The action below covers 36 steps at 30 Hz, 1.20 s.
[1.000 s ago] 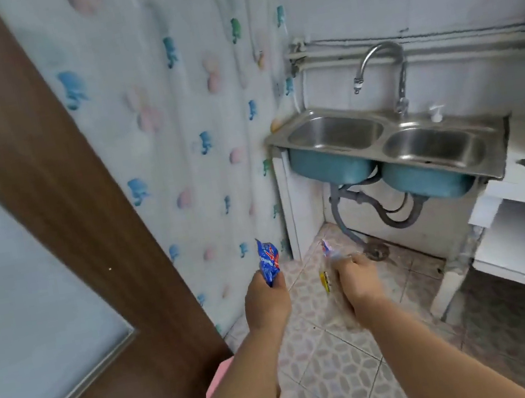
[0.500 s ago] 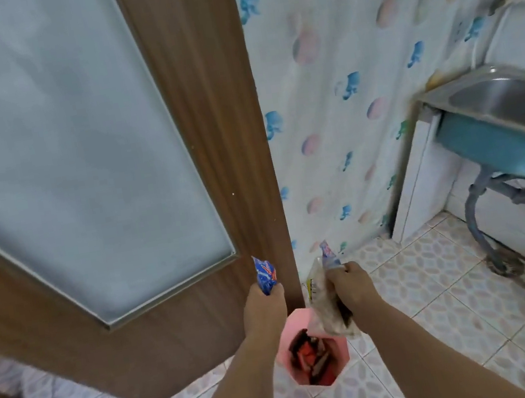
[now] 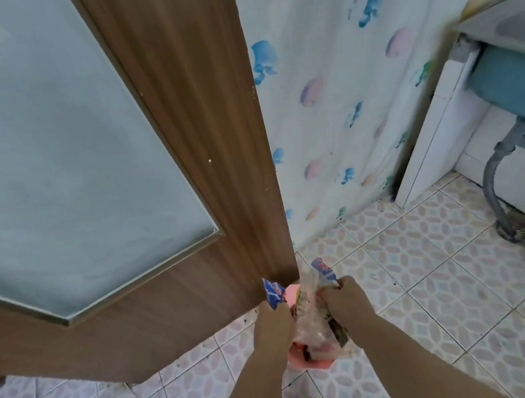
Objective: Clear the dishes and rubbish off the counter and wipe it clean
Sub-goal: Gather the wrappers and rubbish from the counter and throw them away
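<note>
My left hand [image 3: 273, 325] is closed around a crumpled blue and red wrapper [image 3: 274, 293] that sticks up above the fist. My right hand [image 3: 345, 301] grips a clear plastic bag of rubbish [image 3: 313, 324] with another blue and red wrapper [image 3: 323, 270] poking out at the top. Both hands hover right above a small pink bin [image 3: 310, 361] that stands on the tiled floor at the foot of the door. The bag hides most of the bin's opening.
A brown door with a frosted glass panel [image 3: 148, 148] stands open on the left, its edge just beyond the bin. A patterned curtain [image 3: 356, 85] hangs behind. The sink's blue basin [image 3: 520, 86] and grey drain pipes [image 3: 509, 164] are at the right.
The view has swung left and down from the sink to the door. Both hands with the rubbish have dropped lower, and the bag now hangs over the pink bin.
</note>
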Tool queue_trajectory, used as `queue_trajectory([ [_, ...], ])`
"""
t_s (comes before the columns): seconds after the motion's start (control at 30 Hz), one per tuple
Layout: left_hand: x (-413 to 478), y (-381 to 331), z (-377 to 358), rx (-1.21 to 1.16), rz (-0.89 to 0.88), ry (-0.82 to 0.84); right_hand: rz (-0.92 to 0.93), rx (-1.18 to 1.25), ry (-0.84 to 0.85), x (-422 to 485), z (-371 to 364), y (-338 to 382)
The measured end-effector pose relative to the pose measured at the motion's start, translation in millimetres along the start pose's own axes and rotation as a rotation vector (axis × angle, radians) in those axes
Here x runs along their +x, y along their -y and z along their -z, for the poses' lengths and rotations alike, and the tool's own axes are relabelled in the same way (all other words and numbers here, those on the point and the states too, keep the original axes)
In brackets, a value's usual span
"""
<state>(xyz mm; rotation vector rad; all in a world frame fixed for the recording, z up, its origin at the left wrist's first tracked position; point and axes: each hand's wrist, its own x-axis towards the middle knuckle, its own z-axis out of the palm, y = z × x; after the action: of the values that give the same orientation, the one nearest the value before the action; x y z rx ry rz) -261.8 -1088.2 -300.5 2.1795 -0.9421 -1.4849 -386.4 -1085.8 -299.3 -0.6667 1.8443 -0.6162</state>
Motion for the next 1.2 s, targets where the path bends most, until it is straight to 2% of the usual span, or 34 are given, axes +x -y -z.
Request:
queue_trajectory([
  [0.27, 121, 43, -36, 0.262, 0.03, 0.107, -0.133, 0.055, -0.069, 93, -60, -61],
  [0.37, 154, 58, -48, 0.342, 0.041, 0.144, -0.168, 0.059, -0.039, 119, -78, -85],
  [0.57, 196, 67, -65, 0.351, 0.043, 0.257, -0.305, 0.101, -0.043, 153, -101, -99],
  [0.77, 184, 56, -54, 0.348, 0.025, 0.279, -0.391, 0.1, -0.007, 144, -88, -79],
  [0.87, 165, 36, -45, 0.216, 0.026, 0.272, -0.411, 0.11, 0.004, 130, -82, -61],
  [1.0, 138, 10, -25, 0.222, -0.011, 0.295, -0.382, 0.176, -0.03, 107, -71, -41],
  [1.07, 124, -2, -14, 0.226, -0.037, 0.255, -0.354, 0.191, -0.044, 94, -62, -27],
  [1.2, 92, -40, 0, 0.276, -0.12, 0.239, -0.323, 0.114, -0.032, 66, -39, 7],
])
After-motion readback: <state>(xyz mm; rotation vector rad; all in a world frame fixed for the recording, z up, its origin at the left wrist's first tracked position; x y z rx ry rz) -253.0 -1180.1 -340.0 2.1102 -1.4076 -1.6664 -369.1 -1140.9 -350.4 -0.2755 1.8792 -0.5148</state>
